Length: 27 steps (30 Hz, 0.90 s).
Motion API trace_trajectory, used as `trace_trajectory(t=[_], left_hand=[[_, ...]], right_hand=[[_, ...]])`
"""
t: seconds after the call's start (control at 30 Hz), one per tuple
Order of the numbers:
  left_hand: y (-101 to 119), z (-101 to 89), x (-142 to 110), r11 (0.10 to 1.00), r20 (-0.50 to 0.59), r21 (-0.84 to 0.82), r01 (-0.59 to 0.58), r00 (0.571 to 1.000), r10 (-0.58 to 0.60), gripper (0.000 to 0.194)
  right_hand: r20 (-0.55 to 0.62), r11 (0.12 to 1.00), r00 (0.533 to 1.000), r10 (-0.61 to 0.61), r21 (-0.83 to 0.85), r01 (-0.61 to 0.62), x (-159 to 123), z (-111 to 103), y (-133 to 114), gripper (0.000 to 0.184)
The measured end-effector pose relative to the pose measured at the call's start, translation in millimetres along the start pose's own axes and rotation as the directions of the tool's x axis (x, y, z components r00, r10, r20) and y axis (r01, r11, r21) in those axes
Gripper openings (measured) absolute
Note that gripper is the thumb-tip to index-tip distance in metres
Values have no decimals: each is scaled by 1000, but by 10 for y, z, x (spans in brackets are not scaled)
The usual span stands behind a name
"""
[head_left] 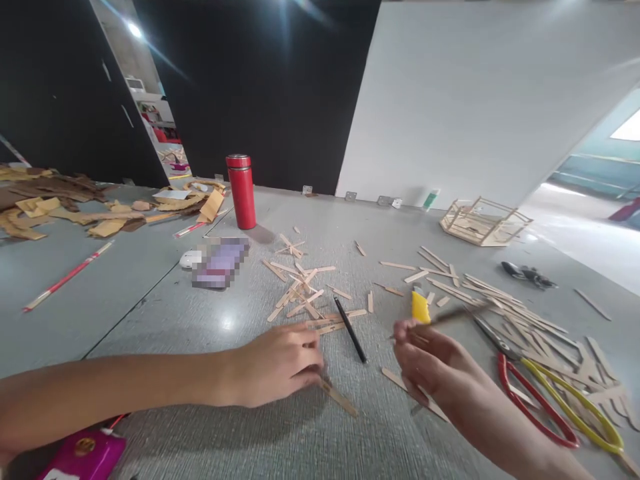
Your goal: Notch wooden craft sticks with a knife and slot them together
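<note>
My left hand (285, 363) is low over the table, its fingers curled together and its fingertips on the end of a flat wooden craft stick (341, 400). Pinched in my right hand (435, 367) is a thin brownish stick (457, 315), blurred and pointing to the right. Between the hands lies a black pen (351, 331). A yellow utility knife (421, 305) rests just beyond my right fingers. Under that hand another craft stick (395, 379) is partly hidden. Loose craft sticks (305, 290) form a small heap ahead of my left hand.
Cutting pliers (537, 400) with red and yellow handles lie at right beside many sticks (520, 313). Behind stand a stick-built frame (483, 223), a glue tube (431, 199) and a red flask (242, 193). A phone (223, 262) and purple device (85, 455) are left.
</note>
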<state>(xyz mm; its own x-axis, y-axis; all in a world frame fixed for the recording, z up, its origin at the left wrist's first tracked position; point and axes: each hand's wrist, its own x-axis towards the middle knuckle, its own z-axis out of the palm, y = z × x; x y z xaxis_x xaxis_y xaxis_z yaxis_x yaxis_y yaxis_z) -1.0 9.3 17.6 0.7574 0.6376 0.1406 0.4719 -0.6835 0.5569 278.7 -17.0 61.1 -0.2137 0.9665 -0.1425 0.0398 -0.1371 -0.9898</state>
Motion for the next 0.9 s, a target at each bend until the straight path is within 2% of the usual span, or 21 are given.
trace_trajectory(t=[0.1, 0.17, 0.27, 0.3, 0.37, 0.4, 0.47, 0.5, 0.53, 0.57, 0.6, 0.63, 0.7, 0.77, 0.83, 0.9], left_hand=[[-30, 23, -13, 991, -82, 130, -14, 996, 25, 25], [6, 26, -72, 982, -95, 186, -19, 995, 37, 33], [129, 18, -202, 966, 11, 221, -134, 991, 135, 31], [172, 19, -242, 945, 58, 268, -187, 982, 177, 37], [234, 36, -301, 922, 89, 320, -219, 976, 201, 47], [247, 51, -319, 915, 94, 335, -223, 975, 203, 52], [238, 89, -337, 915, 77, 339, -217, 976, 203, 56], [222, 106, -340, 920, 68, 330, -213, 977, 202, 55], [204, 119, -342, 925, 59, 318, -209, 978, 200, 53], [185, 129, -344, 931, 57, 301, -207, 978, 199, 52], [169, 134, -347, 938, 59, 281, -205, 979, 196, 50], [157, 135, -351, 944, 67, 265, -199, 980, 188, 49], [145, 130, -357, 951, 91, 243, -192, 980, 175, 50], [142, 121, -358, 955, 117, 223, -194, 978, 171, 51], [140, 113, -351, 958, 137, 210, -195, 976, 169, 53], [135, 109, -341, 958, 147, 210, -197, 975, 168, 54]], right_hand=[[0, 994, 999, 39, -106, -39, -20, 71, 140, 44], [17, 986, 999, 33, -164, -30, -9, 130, 183, 43], [66, 952, 997, -38, -302, 56, 26, 215, 202, 44], [73, 920, 994, -86, -377, 108, 40, 237, 210, 47], [95, 792, 967, -235, -559, 247, 65, 269, 243, 46], [139, 691, 935, -327, -639, 337, 76, 279, 268, 41], [277, 478, 838, -470, -718, 506, 93, 293, 321, 26], [344, 403, 795, -500, -720, 565, 100, 302, 343, 19], [397, 365, 769, -501, -709, 604, 107, 313, 358, 15], [426, 367, 765, -484, -695, 619, 114, 328, 364, 15], [417, 401, 787, -456, -693, 599, 122, 348, 363, 19], [379, 460, 828, -414, -697, 550, 131, 371, 357, 23], [247, 618, 921, -302, -685, 386, 151, 423, 341, 29], [119, 754, 980, -162, -625, 201, 171, 471, 338, 32], [67, 812, 995, -70, -576, 96, 188, 507, 353, 38], [34, 814, 998, -57, -578, 66, 198, 535, 376, 47]])
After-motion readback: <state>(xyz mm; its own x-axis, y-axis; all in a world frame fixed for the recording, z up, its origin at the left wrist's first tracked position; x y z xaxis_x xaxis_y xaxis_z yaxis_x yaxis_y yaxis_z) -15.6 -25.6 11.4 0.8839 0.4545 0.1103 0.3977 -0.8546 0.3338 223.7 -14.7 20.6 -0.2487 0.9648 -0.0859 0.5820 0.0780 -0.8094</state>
